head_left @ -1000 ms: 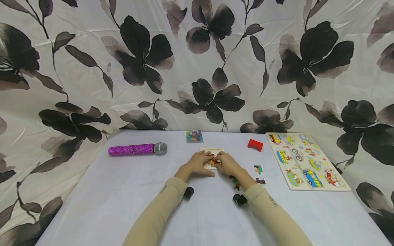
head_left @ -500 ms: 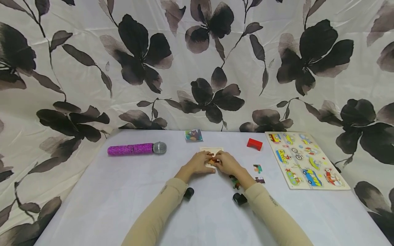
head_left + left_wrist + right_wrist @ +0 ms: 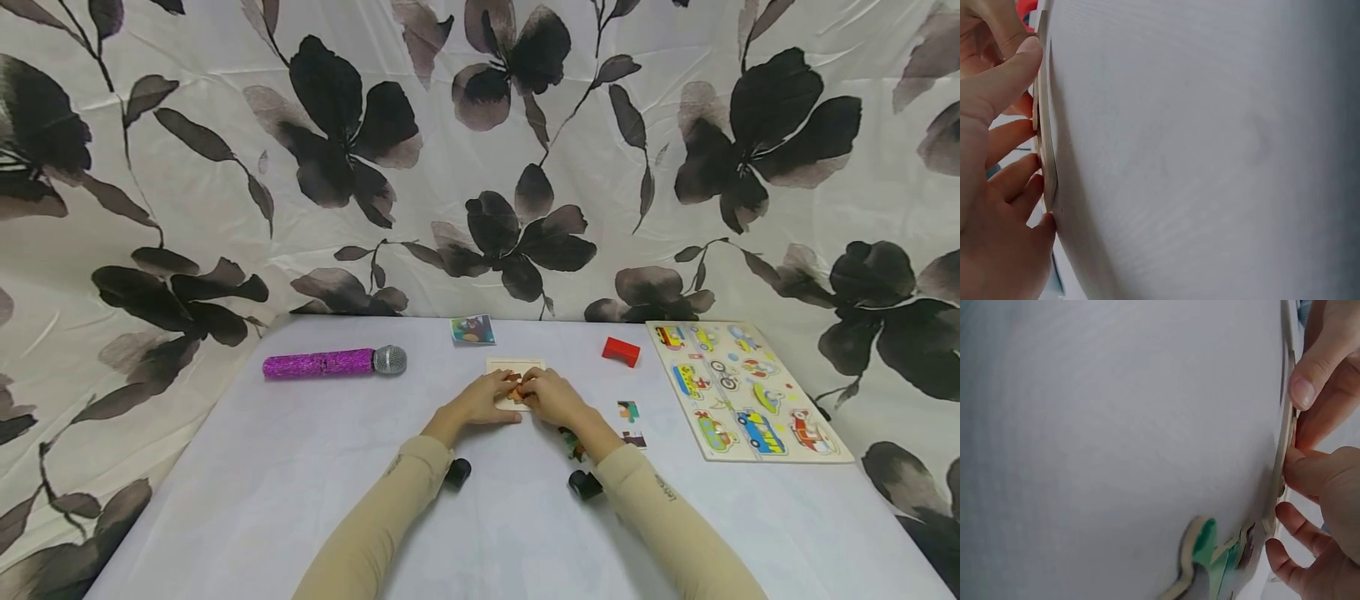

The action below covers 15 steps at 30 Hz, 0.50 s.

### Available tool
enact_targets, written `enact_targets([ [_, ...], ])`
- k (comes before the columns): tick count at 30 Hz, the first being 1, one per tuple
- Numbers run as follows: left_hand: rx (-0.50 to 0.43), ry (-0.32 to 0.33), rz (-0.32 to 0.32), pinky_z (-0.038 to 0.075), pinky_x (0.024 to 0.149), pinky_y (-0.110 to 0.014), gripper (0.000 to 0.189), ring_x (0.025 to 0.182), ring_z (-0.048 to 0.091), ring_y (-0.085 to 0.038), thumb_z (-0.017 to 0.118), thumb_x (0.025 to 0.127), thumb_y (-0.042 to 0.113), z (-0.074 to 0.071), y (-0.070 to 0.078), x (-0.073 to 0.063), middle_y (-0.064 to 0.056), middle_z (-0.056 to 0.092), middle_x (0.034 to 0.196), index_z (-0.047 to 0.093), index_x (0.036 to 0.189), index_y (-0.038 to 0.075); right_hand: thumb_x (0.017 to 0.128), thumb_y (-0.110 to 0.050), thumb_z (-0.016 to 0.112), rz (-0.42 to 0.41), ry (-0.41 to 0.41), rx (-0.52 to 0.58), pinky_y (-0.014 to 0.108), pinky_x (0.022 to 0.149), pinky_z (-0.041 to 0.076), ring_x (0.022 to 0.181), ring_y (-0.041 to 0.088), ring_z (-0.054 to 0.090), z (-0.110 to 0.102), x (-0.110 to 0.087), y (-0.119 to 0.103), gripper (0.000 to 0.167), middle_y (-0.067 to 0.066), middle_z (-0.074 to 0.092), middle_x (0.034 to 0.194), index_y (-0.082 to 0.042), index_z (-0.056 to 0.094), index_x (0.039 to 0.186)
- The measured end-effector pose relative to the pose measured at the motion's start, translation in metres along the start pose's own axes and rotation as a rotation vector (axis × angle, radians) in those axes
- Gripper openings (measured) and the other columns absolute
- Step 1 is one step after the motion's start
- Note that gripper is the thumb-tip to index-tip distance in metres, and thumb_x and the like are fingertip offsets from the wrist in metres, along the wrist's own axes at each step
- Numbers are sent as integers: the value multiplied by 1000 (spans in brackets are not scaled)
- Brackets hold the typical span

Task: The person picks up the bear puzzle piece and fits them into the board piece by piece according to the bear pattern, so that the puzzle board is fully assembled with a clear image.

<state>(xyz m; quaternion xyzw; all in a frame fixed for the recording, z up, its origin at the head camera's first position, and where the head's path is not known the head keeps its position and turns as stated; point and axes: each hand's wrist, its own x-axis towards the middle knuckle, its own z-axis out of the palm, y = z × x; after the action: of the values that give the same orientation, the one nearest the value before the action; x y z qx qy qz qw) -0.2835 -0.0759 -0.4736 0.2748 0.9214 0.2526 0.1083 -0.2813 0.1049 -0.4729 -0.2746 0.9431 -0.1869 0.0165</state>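
A small pale wooden puzzle board point(image 3: 516, 364) lies on the white table in front of the person, with orange-brown puzzle pieces point(image 3: 514, 396) on it, partly hidden by fingers. The left hand point(image 3: 477, 399) rests on the board's left side, fingers laid over it and thumb stretched along the near edge. From the right, the right hand point(image 3: 555, 400) pinches an orange-brown piece at the board's middle with thumb and curled fingers. Edge-on in the left wrist view, the thin board point(image 3: 1049, 144) has fingertips right at its rim. Green and dark puzzle pieces point(image 3: 1205, 540) show in the right wrist view.
Loose puzzle pieces point(image 3: 628, 412) lie right of the right hand, others beside its wrist. A picture card point(image 3: 473, 331) is behind the board. Further out are a purple glitter microphone point(image 3: 333, 363), a red block point(image 3: 621, 352) and a vehicle puzzle board point(image 3: 750, 396).
Both hands stay at the board. The right hand's fingers shift slightly over the orange-brown piece; the left hand barely moves.
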Motion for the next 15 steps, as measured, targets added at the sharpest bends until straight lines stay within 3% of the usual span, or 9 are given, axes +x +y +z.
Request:
enact_targets([
  [7,-20,2,-25,22,111,-50,64,139,25,-36,70,84,35,1,1,0,-18,33,148,49,137,5,86,-13,68,-31,59,53,49,82,48,99,30,57,2,2,-1,15,10,62,108,-4,72,97],
  [15,-31,27,11,23,111,-50,69,137,27,-37,73,81,32,0,-1,-1,-19,35,147,46,137,1,87,-12,67,-7,58,11,49,74,47,95,29,56,2,1,-4,24,9,62,107,-6,70,110],
])
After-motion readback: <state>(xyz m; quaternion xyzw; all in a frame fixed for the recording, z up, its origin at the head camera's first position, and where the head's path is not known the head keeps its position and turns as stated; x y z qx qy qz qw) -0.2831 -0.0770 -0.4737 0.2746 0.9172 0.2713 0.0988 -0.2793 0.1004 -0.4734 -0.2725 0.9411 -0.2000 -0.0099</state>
